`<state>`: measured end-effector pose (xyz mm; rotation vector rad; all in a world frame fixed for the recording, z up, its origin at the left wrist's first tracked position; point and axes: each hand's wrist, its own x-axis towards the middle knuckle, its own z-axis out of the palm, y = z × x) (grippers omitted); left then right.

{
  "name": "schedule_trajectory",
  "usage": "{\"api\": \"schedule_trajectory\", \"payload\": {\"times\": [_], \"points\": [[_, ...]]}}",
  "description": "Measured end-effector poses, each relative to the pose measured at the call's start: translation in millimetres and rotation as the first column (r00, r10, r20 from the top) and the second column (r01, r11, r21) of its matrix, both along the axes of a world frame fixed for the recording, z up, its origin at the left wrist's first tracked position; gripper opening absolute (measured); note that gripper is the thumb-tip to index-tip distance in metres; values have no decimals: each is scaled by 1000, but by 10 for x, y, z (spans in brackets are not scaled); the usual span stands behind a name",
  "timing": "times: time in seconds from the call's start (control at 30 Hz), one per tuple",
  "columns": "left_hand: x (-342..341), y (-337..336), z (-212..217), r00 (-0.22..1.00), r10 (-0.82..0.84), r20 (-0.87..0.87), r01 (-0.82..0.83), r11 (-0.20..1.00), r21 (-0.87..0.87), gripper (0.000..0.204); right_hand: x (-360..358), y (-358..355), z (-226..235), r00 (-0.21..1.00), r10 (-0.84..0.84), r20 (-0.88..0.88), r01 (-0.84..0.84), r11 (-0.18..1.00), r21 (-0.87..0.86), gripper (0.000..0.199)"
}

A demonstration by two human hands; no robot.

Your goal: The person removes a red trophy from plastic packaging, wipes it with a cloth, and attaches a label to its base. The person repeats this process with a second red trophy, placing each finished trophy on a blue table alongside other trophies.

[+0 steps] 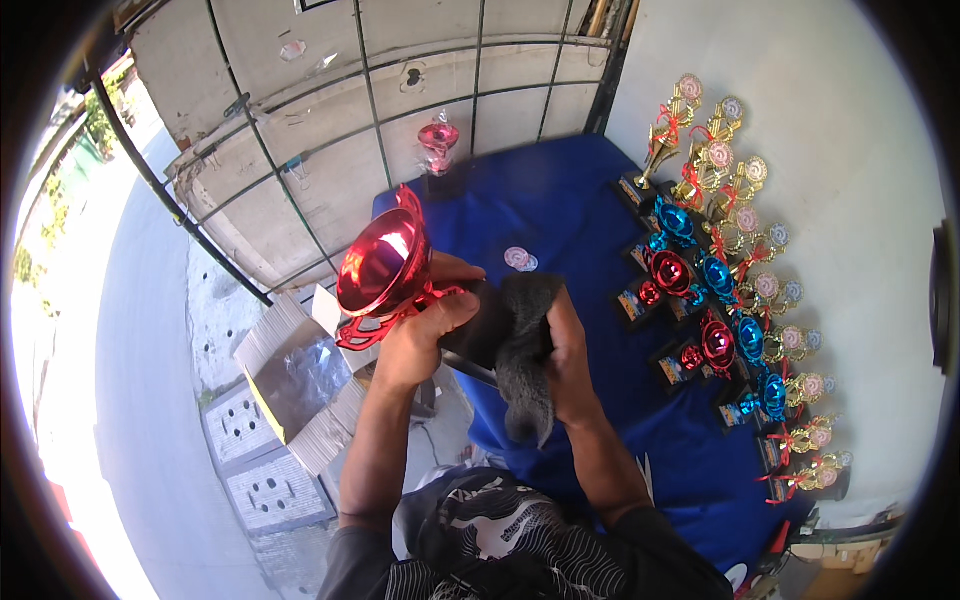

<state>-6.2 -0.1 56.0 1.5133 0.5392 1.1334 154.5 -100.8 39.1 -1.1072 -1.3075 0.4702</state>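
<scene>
A shiny red trophy (378,268) with ornate handles is tilted to the left in front of me. My left hand (418,345) is closed around it just below the bowl. Its black base (474,328) points right, toward a dark grey fuzzy cloth (527,365). My right hand (568,358) grips this cloth and presses it to the end of the base, with part of the cloth hanging down. The right fingertips are hidden behind the cloth and base.
A blue-covered table (590,215) bears rows of red, blue and gold trophies (715,340) on the right. Another red trophy (440,150), wrapped in clear plastic, stands at the back. Round stickers (520,259) lie mid-table; scissors (645,478) near my right arm. An open carton (300,385) holds plastic wrap.
</scene>
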Motion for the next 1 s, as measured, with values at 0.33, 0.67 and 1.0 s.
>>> {"api": "schedule_trajectory", "payload": {"times": [0.33,0.67,1.0], "points": [[197,225,-95,778,-492,392,503,860,82,41,177,-134,106,995,81,62,-90,985,149,40],[543,-206,-201,202,-511,836,917,399,22,32,495,-467,-447,933,240,-267,-276,955,-106,28],[890,-610,-1450,758,-589,280,563,375,-737,53,2091,-2196,-1060,631,-742,226,712,438,-550,28]]}}
